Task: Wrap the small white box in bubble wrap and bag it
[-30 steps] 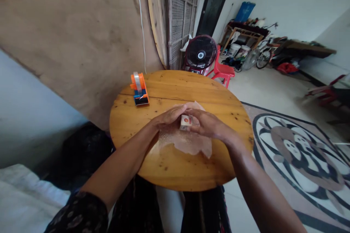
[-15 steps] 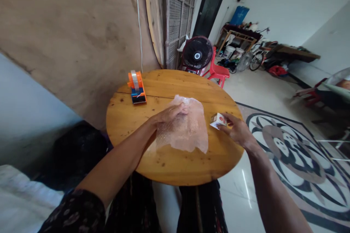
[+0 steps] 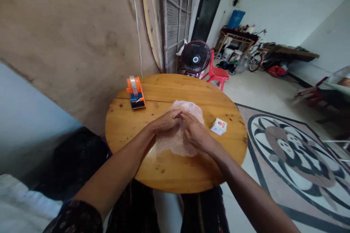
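A sheet of pinkish clear bubble wrap (image 3: 175,143) lies on the round wooden table (image 3: 175,180). Both hands meet over its upper middle. My left hand (image 3: 168,119) has its fingers closed at the sheet, touching the fingertips of my right hand. My right hand (image 3: 193,129) rests over the sheet with its fingers together and bent; whatever is under them is hidden. To the right of the wrap stands a small white box (image 3: 219,126) with red print, touched by neither hand.
An orange and blue tape dispenser (image 3: 136,93) stands at the table's back left. Beyond the table are a black fan (image 3: 195,58) and a red plastic chair (image 3: 218,72). A brown wall (image 3: 82,25) rises close on the left.
My right hand has let go of the small white box and moved left onto the bubble wrap, beside my left hand. The box now sits on the table. The camera view has shifted slightly.
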The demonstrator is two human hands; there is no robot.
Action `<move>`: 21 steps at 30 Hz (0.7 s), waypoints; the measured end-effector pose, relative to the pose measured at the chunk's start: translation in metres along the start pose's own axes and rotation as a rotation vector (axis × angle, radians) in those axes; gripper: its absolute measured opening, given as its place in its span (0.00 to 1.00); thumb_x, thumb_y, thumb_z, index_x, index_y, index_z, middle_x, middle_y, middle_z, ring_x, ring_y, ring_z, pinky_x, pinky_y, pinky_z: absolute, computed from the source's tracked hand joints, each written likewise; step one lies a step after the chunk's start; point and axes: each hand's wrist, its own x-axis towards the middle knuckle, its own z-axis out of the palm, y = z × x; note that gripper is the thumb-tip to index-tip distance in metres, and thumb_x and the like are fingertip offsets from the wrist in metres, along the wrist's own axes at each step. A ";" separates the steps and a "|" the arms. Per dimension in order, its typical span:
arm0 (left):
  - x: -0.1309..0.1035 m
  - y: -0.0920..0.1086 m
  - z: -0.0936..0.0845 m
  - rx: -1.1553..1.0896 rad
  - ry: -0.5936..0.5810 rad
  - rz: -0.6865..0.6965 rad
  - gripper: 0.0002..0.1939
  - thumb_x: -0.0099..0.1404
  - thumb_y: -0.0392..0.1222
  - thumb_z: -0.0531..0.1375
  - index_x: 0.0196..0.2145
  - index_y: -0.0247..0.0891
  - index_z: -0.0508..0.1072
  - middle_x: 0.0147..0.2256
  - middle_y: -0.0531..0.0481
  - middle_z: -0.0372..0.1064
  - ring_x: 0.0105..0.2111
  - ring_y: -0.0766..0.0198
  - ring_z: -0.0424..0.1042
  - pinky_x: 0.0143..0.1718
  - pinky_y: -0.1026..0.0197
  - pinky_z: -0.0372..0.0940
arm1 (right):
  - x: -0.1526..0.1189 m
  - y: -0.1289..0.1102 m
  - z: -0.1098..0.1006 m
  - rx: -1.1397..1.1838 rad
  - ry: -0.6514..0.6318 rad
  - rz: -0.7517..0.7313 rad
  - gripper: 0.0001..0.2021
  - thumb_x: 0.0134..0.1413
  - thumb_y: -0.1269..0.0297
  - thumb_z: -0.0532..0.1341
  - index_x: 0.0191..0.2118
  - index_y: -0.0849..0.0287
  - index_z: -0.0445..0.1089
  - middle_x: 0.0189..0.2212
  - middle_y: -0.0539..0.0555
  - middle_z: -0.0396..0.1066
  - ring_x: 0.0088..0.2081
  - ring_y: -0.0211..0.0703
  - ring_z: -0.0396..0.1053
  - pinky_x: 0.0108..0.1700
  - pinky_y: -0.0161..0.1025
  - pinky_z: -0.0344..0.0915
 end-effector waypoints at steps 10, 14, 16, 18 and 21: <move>0.000 -0.010 -0.002 0.138 0.079 -0.047 0.24 0.53 0.31 0.52 0.49 0.36 0.69 0.47 0.45 0.71 0.48 0.58 0.70 0.51 0.53 0.64 | 0.004 0.037 0.023 -0.335 -0.110 0.277 0.29 0.64 0.52 0.48 0.64 0.67 0.54 0.66 0.65 0.50 0.65 0.57 0.49 0.62 0.55 0.50; -0.002 -0.019 -0.010 0.541 0.104 0.007 0.18 0.53 0.31 0.53 0.43 0.34 0.72 0.45 0.43 0.71 0.48 0.55 0.67 0.54 0.50 0.60 | -0.002 0.038 0.027 -0.392 -0.101 0.327 0.30 0.65 0.51 0.45 0.65 0.66 0.52 0.66 0.64 0.49 0.66 0.57 0.47 0.62 0.55 0.50; -0.003 -0.022 -0.014 0.627 0.086 0.038 0.17 0.53 0.31 0.53 0.41 0.35 0.72 0.46 0.43 0.71 0.51 0.55 0.65 0.57 0.49 0.58 | -0.003 0.040 0.027 -0.397 -0.090 0.335 0.29 0.66 0.52 0.44 0.65 0.66 0.51 0.66 0.64 0.49 0.65 0.56 0.48 0.62 0.54 0.50; -0.005 -0.021 -0.017 0.667 0.068 0.032 0.19 0.54 0.32 0.53 0.43 0.36 0.72 0.49 0.43 0.70 0.53 0.55 0.64 0.58 0.50 0.57 | -0.003 0.041 0.026 -0.410 -0.075 0.334 0.28 0.66 0.54 0.44 0.64 0.66 0.53 0.66 0.64 0.51 0.64 0.57 0.50 0.61 0.54 0.51; -0.006 -0.016 -0.017 0.699 0.069 -0.007 0.19 0.56 0.34 0.53 0.46 0.36 0.72 0.51 0.43 0.69 0.53 0.56 0.64 0.58 0.51 0.57 | -0.003 0.040 0.023 -0.426 -0.057 0.320 0.26 0.66 0.56 0.44 0.62 0.67 0.56 0.64 0.65 0.54 0.62 0.58 0.53 0.59 0.54 0.53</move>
